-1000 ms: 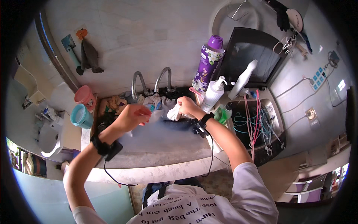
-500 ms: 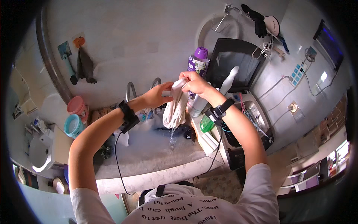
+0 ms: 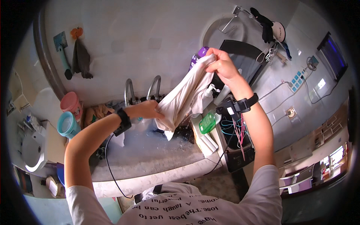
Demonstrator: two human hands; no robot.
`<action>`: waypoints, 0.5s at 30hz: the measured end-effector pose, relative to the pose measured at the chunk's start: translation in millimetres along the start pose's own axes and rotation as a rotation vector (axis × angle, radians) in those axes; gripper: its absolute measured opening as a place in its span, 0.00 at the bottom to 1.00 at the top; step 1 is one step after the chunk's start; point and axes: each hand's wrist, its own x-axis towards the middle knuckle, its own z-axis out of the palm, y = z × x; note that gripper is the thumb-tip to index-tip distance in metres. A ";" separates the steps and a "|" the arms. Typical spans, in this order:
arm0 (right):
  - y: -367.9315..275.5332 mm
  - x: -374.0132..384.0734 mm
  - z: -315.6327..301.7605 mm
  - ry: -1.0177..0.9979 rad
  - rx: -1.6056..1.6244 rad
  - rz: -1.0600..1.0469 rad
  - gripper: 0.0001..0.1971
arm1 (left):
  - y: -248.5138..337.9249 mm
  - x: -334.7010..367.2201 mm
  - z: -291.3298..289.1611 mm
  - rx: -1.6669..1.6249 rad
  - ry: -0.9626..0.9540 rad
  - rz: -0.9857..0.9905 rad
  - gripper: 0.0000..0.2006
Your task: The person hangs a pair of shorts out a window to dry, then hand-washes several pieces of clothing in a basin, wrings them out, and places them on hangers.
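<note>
A wet-looking white cloth (image 3: 185, 95) hangs stretched on a slant above the basin of cloudy water (image 3: 146, 148). Up at its far right end, my right hand (image 3: 225, 67) grips it in a bunch between thumb and fingers. My left hand (image 3: 145, 109) holds the lower left edge, its fingertips partly hidden by the fabric. The cloth's bottom corner dangles over dark fabric (image 3: 184, 134) in the water, and droplets show around it. Whether the cloth is a garment, I cannot tell.
Two curved metal taps (image 3: 153, 88) rise behind the basin. On its right ledge stand a green bottle (image 3: 207, 123), a white pump bottle (image 3: 208, 96) and a purple-capped bottle (image 3: 203, 51). Pink (image 3: 71, 104) and blue (image 3: 68, 125) buckets sit at left. Cables (image 3: 240, 131) hang at right.
My right hand has moved up and right while my left moved down and left, spreading the bunched cloth out. The water streaming from it has turned to scattered drops.
</note>
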 end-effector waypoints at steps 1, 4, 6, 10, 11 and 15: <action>2.2 -2.9 -7.4 0.009 -0.090 -0.012 0.13 | 8.0 -7.7 -11.9 0.001 -0.020 -0.035 0.25; 8.9 -7.8 -14.3 0.012 -0.299 0.013 0.11 | -11.6 -26.0 -32.8 0.075 0.250 -0.017 0.20; 21.7 -13.8 -19.7 0.013 -0.444 -0.030 0.10 | -18.8 -35.4 -48.1 0.052 0.336 0.017 0.17; 43.4 -21.3 -29.9 0.036 -0.563 0.040 0.13 | -14.9 -45.6 -67.4 -0.030 0.670 0.178 0.12; 47.7 -21.8 -28.1 0.058 -0.611 0.008 0.13 | -15.3 -46.9 -69.2 -0.081 0.756 0.242 0.11; 70.6 -20.7 -19.1 0.214 -0.569 -0.057 0.12 | -13.6 -46.2 -73.5 -0.098 0.871 0.254 0.07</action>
